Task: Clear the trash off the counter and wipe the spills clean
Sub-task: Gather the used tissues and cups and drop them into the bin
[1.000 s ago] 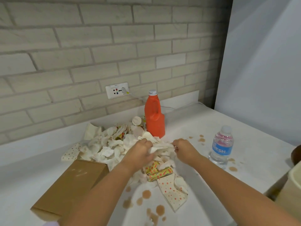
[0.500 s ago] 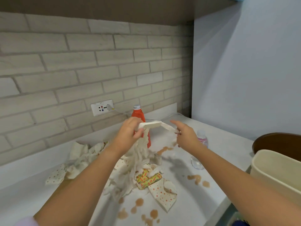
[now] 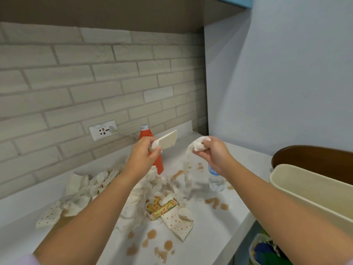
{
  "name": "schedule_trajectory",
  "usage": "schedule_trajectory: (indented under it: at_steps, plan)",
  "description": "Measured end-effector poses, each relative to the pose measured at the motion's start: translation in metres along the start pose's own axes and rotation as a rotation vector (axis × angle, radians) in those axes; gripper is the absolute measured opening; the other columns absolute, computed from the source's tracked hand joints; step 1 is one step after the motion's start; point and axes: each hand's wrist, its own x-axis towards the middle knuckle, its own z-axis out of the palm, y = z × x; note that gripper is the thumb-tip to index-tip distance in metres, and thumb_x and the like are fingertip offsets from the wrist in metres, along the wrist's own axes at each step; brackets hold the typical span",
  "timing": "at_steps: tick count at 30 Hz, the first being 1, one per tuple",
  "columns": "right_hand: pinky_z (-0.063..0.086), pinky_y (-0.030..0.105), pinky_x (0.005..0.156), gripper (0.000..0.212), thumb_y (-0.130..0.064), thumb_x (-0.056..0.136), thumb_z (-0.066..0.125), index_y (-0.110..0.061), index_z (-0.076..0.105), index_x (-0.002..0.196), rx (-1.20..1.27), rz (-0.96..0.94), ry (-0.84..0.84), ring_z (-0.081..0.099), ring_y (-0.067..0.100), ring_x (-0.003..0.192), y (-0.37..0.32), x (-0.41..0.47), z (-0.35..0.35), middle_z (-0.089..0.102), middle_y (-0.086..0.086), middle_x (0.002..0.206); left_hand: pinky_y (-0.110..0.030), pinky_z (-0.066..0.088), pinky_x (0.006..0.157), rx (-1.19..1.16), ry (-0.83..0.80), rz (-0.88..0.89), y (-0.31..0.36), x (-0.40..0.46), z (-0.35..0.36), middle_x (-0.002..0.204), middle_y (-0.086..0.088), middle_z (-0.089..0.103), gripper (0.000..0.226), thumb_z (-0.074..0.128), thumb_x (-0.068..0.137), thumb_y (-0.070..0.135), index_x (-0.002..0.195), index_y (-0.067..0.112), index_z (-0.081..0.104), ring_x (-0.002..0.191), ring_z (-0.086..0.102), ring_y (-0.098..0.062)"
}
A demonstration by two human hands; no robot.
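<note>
Since half a second ago the two hands have drawn apart, and what was one white strip stretched between them is now two pieces, one in each hand, both raised above the counter (image 3: 206, 232).

Nearest the camera, round tan spills (image 3: 152, 234) blot the smooth white counter, their edges soft and irregular. Just beyond them lies a flat paper wrapper (image 3: 177, 224) dotted orange, touching a crumpled yellow and red printed packet (image 3: 162, 207). Behind these spreads a loose heap of crushed white tissues (image 3: 89, 188), wrinkled and stained brown in places, reaching leftward to another dotted paper (image 3: 47, 217). At the right edge stands a cream plastic bin (image 3: 313, 196) with a smooth rounded rim.

Above the heap, the left hand (image 3: 143, 155) has its fingers curled round the end of a stiff, flat, cream-coloured card piece (image 3: 168, 140) with a rounded corner, wrapped in a bit of tissue at the grip. The right hand (image 3: 212, 153) pinches a soft wad of white tissue (image 3: 198, 144), from which a thin blurred tail hangs down toward the counter.

Farther back, an orange plastic bottle (image 3: 152, 134) with a pale cap stands upright, partly hidden by the left hand. A clear water bottle (image 3: 215, 180) with a blue label stands beneath the right wrist. Beyond is a pale brick-textured wall with a white socket plate (image 3: 103, 130).
</note>
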Motion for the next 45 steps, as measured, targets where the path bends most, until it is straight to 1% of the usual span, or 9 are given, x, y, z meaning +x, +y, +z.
schedule_trajectory:
  at_steps: [7,12,19,24,28,30,34,37,45]
  plan:
    - [0.05,0.051,0.085,0.019,-0.001,0.098,0.026,-0.004,0.044,0.092,0.279,-0.091,0.029,0.053,0.039,0.09,-0.056,-0.008,-0.023,0.044,0.016,0.086,-0.033,0.049,0.082,-0.066,0.099,0.084,0.047,0.014,0.022,0.092,0.021,0.049,0.015,0.059,0.088,0.02,0.103,0.02,0.057,0.094,0.056,-0.017]
    - [0.057,0.038,0.056,0.019,-0.006,0.097,0.03,-0.015,0.045,0.089,0.034,-0.231,0.11,0.044,0.021,0.066,-0.103,-0.016,-0.065,0.038,0.006,0.077,-0.023,0.045,0.08,-0.114,0.081,0.155,0.09,0.023,0.055,0.094,0.009,0.057,0.015,0.061,0.087,0.018,0.098,0.027,0.054,0.093,0.055,-0.015]
    - [0.044,0.028,0.059,0.02,-0.008,0.095,0.035,-0.021,0.05,0.093,-0.318,-0.385,0.224,0.038,0.012,0.064,-0.141,-0.032,-0.164,0.042,0.0,0.075,-0.034,0.051,0.081,-0.151,-0.017,0.239,0.163,0.03,0.141,0.09,0.009,0.058,0.012,0.063,0.085,0.019,0.092,0.025,0.055,0.088,0.058,-0.017]
    - [0.042,0.026,0.065,0.022,-0.013,0.094,0.037,-0.016,0.057,0.103,-0.475,-0.287,0.271,0.044,0.009,0.075,-0.145,-0.044,-0.236,0.049,-0.003,0.09,-0.033,0.05,0.081,-0.146,-0.137,0.316,0.202,0.03,0.209,0.094,0.005,0.058,0.012,0.063,0.085,0.022,0.096,0.021,0.058,0.088,0.055,-0.012]
    - [0.041,0.029,0.057,0.036,-0.008,0.094,0.037,-0.006,0.055,0.125,-0.848,0.166,0.283,0.05,0.02,0.066,-0.133,-0.044,-0.283,0.055,0.018,0.12,-0.024,0.046,0.073,-0.119,-0.26,0.27,0.228,0.023,0.259,0.095,0.007,0.056,0.014,0.062,0.085,0.027,0.098,0.022,0.058,0.085,0.054,-0.008]
    - [0.033,0.029,0.053,0.031,-0.002,0.084,0.04,0.004,0.06,0.107,-0.915,0.239,0.184,0.042,0.021,0.057,-0.11,-0.049,-0.314,0.055,0.032,0.104,-0.021,0.041,0.07,-0.083,-0.336,0.261,0.236,0.016,0.28,0.094,0.008,0.057,0.013,0.061,0.085,0.028,0.097,0.023,0.058,0.083,0.053,-0.007]
    - [0.039,0.03,0.062,0.022,-0.016,0.089,0.045,-0.006,0.059,0.103,-1.081,0.488,-0.086,0.043,0.018,0.066,-0.085,-0.065,-0.346,0.052,0.009,0.092,-0.018,0.044,0.07,-0.014,-0.529,0.238,0.238,0.001,0.31,0.096,0.011,0.06,0.019,0.061,0.084,0.033,0.101,0.025,0.062,0.087,0.056,-0.008]
    - [0.047,0.033,0.079,0.03,-0.01,0.089,0.048,-0.013,0.061,0.116,-1.177,0.424,-0.055,0.056,0.022,0.097,-0.087,-0.062,-0.348,0.057,0.003,0.103,-0.022,0.047,0.084,0.058,-0.615,0.228,0.232,-0.006,0.316,0.108,0.011,0.059,0.033,0.06,0.085,0.041,0.113,0.023,0.06,0.097,0.054,-0.006]
    - [0.044,0.026,0.058,0.026,0.001,0.086,0.04,-0.013,0.062,0.085,-1.07,0.165,0.079,0.054,0.018,0.07,-0.098,-0.042,-0.306,0.064,0.007,0.088,-0.025,0.047,0.088,0.134,-0.499,0.152,0.205,-0.009,0.275,0.114,0.008,0.058,0.027,0.05,0.093,0.038,0.113,0.023,0.06,0.1,0.053,-0.007]
